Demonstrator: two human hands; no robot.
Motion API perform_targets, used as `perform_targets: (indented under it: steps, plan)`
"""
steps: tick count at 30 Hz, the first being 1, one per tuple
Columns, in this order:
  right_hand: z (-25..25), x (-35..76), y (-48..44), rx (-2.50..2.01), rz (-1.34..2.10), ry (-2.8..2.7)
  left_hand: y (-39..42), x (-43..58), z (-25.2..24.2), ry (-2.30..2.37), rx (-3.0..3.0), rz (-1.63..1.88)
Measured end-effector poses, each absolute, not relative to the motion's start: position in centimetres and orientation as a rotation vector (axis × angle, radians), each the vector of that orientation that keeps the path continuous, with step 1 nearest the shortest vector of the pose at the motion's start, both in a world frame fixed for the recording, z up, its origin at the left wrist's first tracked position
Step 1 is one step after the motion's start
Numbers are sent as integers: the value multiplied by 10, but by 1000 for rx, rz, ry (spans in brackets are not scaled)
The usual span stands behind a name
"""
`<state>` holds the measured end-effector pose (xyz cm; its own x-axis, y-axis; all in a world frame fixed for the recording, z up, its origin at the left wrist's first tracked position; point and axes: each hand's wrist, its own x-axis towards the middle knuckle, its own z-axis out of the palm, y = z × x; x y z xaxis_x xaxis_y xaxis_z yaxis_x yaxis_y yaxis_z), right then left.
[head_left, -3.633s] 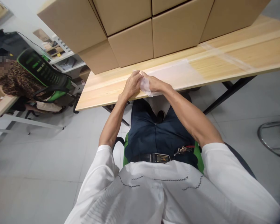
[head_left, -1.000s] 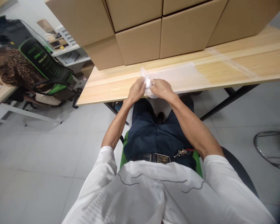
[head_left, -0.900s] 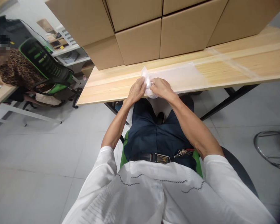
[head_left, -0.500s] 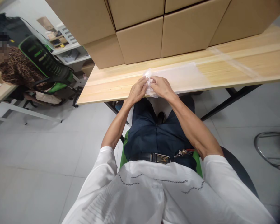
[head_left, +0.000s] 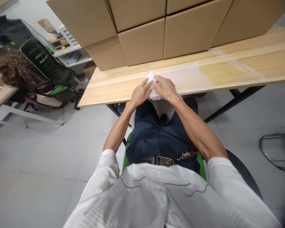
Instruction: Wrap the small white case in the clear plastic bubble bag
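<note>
A translucent white plastic sheet (head_left: 190, 76) lies flat along the front of the wooden table, its left end bunched into a crumpled roll. My left hand (head_left: 141, 91) grips the left side of this bunched end, fingers curled over it. From the right, my right hand (head_left: 165, 88) holds the same bunch with bent fingers, its fingertips close to those of the left. Whether anything is wrapped inside the roll I cannot tell.
Stacked cardboard boxes (head_left: 141, 44) line the back of the wooden table (head_left: 102, 90). At the left, a person (head_left: 19, 68) sits by another table near a green-black office chair (head_left: 42, 63). A metal-framed stool (head_left: 275, 137) stands on the floor at right.
The fingers of both hands have shifted slightly over the bunched plastic, the right fingertips a little farther up. The flat part of the sheet looks about the same.
</note>
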<state>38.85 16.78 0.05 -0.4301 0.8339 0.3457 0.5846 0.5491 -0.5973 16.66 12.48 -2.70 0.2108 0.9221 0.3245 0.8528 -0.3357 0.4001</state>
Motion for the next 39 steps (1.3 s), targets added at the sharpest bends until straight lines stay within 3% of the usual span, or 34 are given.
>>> perform_targets:
  steps: [11, 26, 39]
  plan:
    - [-6, 377, 168, -800, 500, -2251, 118, 175, -20, 1771, 2346, 706]
    - [12, 384, 152, -948, 617, -2327, 116, 178, -29, 1790, 2441, 627]
    - [9, 382, 164, -974, 510, -2383, 63, 183, -21, 1729, 2466, 700]
